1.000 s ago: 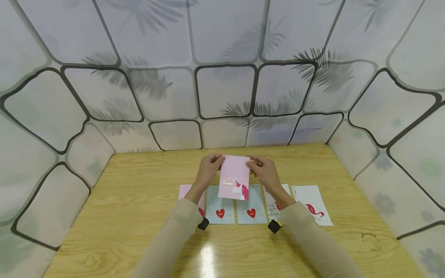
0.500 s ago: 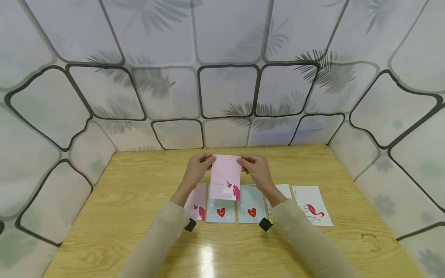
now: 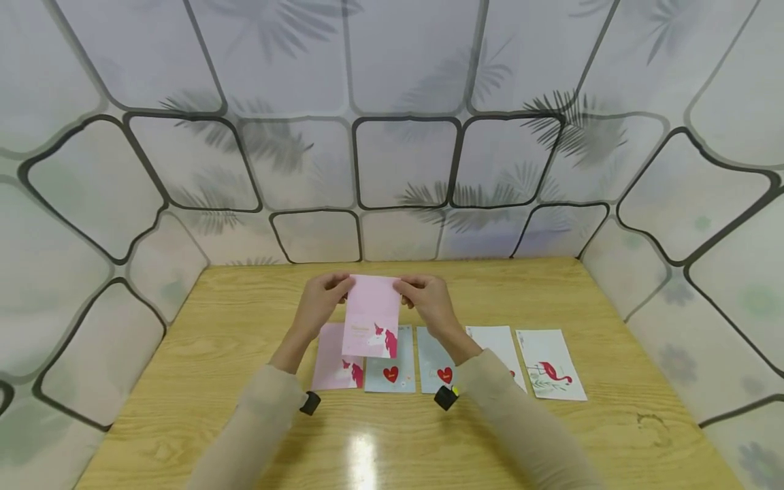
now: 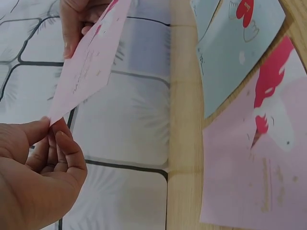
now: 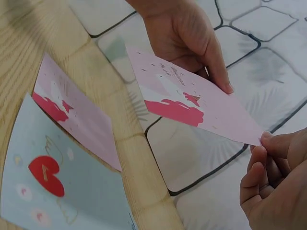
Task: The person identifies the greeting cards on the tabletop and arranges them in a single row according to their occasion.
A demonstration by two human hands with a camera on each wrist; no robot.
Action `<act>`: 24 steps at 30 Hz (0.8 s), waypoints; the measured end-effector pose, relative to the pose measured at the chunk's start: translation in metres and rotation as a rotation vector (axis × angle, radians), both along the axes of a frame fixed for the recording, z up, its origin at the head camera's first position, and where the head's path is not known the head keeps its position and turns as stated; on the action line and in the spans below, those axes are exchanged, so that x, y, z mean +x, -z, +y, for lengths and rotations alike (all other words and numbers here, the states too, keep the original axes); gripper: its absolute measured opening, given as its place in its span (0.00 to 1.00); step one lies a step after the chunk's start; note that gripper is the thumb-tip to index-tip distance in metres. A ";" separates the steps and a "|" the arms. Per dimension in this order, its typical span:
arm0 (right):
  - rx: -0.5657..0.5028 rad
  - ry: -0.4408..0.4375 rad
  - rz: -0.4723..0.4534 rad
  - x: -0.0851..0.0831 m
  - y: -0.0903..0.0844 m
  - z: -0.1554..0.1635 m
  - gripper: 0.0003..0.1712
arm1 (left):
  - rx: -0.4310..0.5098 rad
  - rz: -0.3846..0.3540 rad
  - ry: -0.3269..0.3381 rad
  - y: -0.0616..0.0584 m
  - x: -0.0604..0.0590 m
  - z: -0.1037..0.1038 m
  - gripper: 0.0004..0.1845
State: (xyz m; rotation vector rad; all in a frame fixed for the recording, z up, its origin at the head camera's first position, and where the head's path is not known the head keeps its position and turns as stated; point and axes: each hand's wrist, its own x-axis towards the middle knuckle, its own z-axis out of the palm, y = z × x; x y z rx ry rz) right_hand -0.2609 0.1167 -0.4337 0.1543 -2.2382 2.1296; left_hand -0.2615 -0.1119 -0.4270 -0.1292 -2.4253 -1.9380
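A pink unicorn card (image 3: 372, 309) is held up above the table between both hands. My left hand (image 3: 318, 299) pinches its upper left corner, thumb in front. The upper right corner is pinched by my right hand (image 3: 427, 299). Below and behind it, a second pink unicorn card (image 3: 333, 371) lies flat, partly covered in the head view. Beside that one lie two pale blue cards with red winged hearts, the left heart card (image 3: 390, 384) and the right heart card (image 3: 431, 354). In the left wrist view the held card (image 4: 91, 72) hangs tilted, apart from the table.
Farther right in the row lie a white card (image 3: 490, 340), partly behind my right forearm, and a white flamingo card (image 3: 554, 381). The wooden table (image 3: 202, 381) meets a patterned fabric wall (image 3: 404, 163) at the back and sides.
Both hands have moved left with the pink unicorn card, from over the heart cards to over the flat pink card and left heart card. The grip looks the same.
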 end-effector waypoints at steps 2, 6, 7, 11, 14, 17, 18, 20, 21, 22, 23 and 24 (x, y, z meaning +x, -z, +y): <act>-0.005 0.001 -0.005 0.001 -0.001 -0.004 0.11 | -0.001 -0.002 0.002 -0.001 0.001 -0.005 0.17; -0.020 -0.015 0.008 0.003 -0.001 -0.013 0.09 | -0.008 -0.014 -0.001 -0.004 0.006 -0.014 0.17; -0.027 -0.022 0.012 0.004 -0.001 -0.015 0.09 | -0.011 -0.017 -0.002 -0.005 0.007 -0.016 0.17; -0.040 -0.038 0.016 0.005 -0.001 -0.023 0.09 | -0.038 -0.021 -0.003 -0.005 0.010 -0.024 0.17; -0.044 -0.043 0.005 0.005 0.000 -0.029 0.09 | -0.059 -0.024 -0.005 -0.004 0.011 -0.030 0.17; -0.044 -0.054 -0.002 0.005 0.000 -0.035 0.10 | -0.067 -0.031 -0.015 -0.003 0.013 -0.036 0.18; -0.039 -0.057 -0.001 0.005 0.001 -0.037 0.11 | -0.067 -0.035 -0.017 -0.003 0.014 -0.038 0.18; -0.035 -0.064 -0.001 0.006 0.001 -0.040 0.11 | -0.061 -0.044 -0.019 -0.003 0.015 -0.041 0.18; -0.032 -0.066 -0.001 0.006 0.002 -0.042 0.11 | -0.056 -0.047 -0.019 -0.003 0.015 -0.043 0.18; -0.029 -0.068 -0.001 0.006 0.003 -0.043 0.11 | -0.053 -0.051 -0.019 -0.002 0.015 -0.044 0.18; -0.028 -0.069 -0.003 0.006 0.003 -0.044 0.11 | -0.047 -0.054 -0.021 -0.002 0.015 -0.046 0.18; -0.027 -0.070 -0.004 0.006 0.004 -0.046 0.11 | -0.043 -0.055 -0.022 -0.001 0.016 -0.047 0.18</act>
